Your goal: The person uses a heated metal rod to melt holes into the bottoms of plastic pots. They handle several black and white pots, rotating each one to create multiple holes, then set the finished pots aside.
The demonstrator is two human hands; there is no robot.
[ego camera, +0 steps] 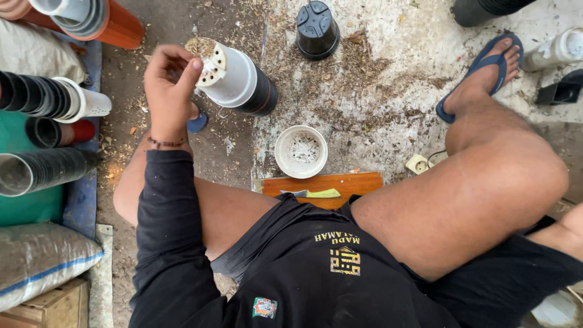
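My left hand [169, 85] is raised at the upper left with its fingers curled. Its thumb presses on the perforated base of a white pot [234, 76]. That pot is slipped over a black pot [264, 96], and the pair lies tilted with the base towards my hand. A clump of brown fibre [200, 45] sits on the base. Only a bare forearm [571, 228] shows at the right edge; my right hand is out of view. I sit with my bare knees apart above a small white pot [301, 151] that stands open side up.
A wooden board [340, 182] with a green-handled knife [316, 194] lies in front of me. A black pot [316, 27] stands upside down further out. Stacks of nested pots [42, 100] and filled sacks [36, 255] line the left side. My sandalled foot [483, 73] is at the right.
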